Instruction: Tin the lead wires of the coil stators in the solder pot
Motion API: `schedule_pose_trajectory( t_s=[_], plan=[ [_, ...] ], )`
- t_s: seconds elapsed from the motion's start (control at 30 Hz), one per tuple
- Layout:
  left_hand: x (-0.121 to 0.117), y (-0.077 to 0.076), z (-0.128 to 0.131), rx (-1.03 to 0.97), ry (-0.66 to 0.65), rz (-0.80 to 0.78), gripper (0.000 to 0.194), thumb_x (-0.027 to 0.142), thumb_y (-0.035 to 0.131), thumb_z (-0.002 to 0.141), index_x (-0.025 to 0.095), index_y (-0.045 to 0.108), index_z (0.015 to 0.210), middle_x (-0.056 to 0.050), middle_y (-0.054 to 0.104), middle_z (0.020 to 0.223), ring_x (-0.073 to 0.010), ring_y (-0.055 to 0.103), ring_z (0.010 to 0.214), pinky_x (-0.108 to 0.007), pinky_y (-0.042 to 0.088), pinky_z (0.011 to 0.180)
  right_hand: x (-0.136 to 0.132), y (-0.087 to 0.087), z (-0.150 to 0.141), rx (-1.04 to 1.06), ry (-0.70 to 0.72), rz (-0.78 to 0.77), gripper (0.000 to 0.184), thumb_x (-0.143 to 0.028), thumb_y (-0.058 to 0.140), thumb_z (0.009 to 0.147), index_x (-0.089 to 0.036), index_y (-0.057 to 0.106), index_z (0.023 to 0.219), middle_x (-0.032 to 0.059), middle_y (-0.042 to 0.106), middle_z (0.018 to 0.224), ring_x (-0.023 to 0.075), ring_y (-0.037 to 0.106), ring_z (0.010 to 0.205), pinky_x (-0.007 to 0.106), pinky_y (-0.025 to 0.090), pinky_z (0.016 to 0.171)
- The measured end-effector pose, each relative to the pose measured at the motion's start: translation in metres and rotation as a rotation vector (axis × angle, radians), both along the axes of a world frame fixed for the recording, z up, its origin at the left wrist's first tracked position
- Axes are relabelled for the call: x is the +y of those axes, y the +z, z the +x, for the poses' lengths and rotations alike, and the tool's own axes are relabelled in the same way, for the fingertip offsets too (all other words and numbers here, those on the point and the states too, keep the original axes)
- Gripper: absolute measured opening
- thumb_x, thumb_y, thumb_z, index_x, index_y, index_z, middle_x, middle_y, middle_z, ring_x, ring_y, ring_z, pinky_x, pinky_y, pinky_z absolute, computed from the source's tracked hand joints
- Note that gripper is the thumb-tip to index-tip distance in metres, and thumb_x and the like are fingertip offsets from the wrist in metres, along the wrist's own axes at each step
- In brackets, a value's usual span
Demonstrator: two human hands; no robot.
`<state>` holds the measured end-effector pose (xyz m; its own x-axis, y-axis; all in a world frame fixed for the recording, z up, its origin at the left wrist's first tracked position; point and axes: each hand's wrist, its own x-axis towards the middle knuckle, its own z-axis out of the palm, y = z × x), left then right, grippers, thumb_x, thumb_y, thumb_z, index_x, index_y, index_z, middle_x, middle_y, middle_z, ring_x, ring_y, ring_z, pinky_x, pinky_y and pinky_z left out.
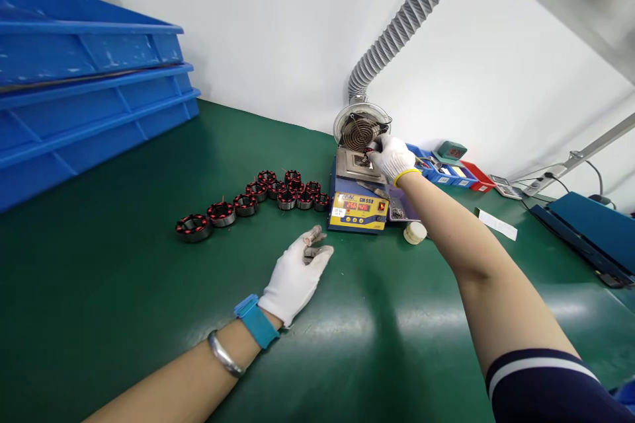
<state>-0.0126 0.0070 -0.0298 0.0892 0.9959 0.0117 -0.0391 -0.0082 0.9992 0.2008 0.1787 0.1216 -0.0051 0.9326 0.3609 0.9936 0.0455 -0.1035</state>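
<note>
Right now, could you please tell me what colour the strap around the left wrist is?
The strap is turquoise blue, best seen in the head view.

right hand [393, 157] pinching a ring [369, 151] at the top of the machine [358, 210], up by the fan [360, 135]! left hand [297, 275] loosely parted, near the machine's front. more rings [286, 199] crowd the green table [149, 317], blue crates [89, 106] stacked beyond, grey hose [397, 30] climbing above the fan.

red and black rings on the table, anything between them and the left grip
Nothing visible blocks the left grip: only green tabletop shows between it and the nearest ring. The yellow-fronted machine stands right of that gap.
</note>
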Motion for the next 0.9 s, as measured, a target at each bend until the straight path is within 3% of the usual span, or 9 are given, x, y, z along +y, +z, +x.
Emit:
schedule_pose_trajectory(
  t_s=[0.27, 0.53, 0.77, 0.9],
  plan=[
    [0.001, -0.002, 0.000, 0.048, -0.005, -0.001, 0.057, 0.041, 0.064, 0.078, 0.015, 0.052, 0.128, -0.012, 0.063, 0.124, -0.0188, 0.065, 0.096, -0.036, 0.051, 0.093, 0.000, -0.011, -0.003, -0.021, -0.039, -0.023, 0.031, -0.039, 0.057, 0.080, -0.025, 0.062, 0.107, 0.0060, 0.066, 0.107, 0.0295, 0.062, 0.100, 0.045, 0.050, 0.084],
    [0.001, -0.002, 0.000, 0.087, -0.014, 0.008, 0.057, 0.043, 0.063, 0.079, 0.016, 0.052, 0.128, -0.011, 0.063, 0.123, -0.0192, 0.065, 0.097, -0.038, 0.050, 0.095, 0.003, -0.004, -0.001, 0.016, -0.035, -0.008, 0.030, -0.040, 0.053, 0.083, -0.024, 0.062, 0.106, 0.0069, 0.066, 0.109, 0.0281, 0.060, 0.103, 0.042, 0.049, 0.087],
    [0.000, -0.002, -0.001, 0.075, -0.013, 0.003, 0.058, 0.042, 0.064, 0.078, 0.016, 0.052, 0.129, -0.011, 0.063, 0.124, -0.0193, 0.065, 0.097, -0.037, 0.051, 0.093, -0.001, -0.009, -0.003, 0.019, -0.056, -0.014, 0.030, -0.039, 0.057, 0.080, -0.024, 0.064, 0.105, 0.0074, 0.067, 0.107, 0.0288, 0.061, 0.102, 0.043, 0.050, 0.087],
    [0.000, -0.003, 0.000, 0.066, -0.009, 0.016, 0.058, 0.042, 0.065, 0.078, 0.016, 0.053, 0.128, -0.012, 0.063, 0.123, -0.0190, 0.066, 0.096, -0.035, 0.052, 0.091, -0.007, 0.002, -0.002, 0.116, -0.071, 0.024, 0.029, -0.041, 0.058, 0.080, -0.023, 0.067, 0.102, 0.0069, 0.069, 0.101, 0.0275, 0.063, 0.099, 0.041, 0.050, 0.087]
  ],
)
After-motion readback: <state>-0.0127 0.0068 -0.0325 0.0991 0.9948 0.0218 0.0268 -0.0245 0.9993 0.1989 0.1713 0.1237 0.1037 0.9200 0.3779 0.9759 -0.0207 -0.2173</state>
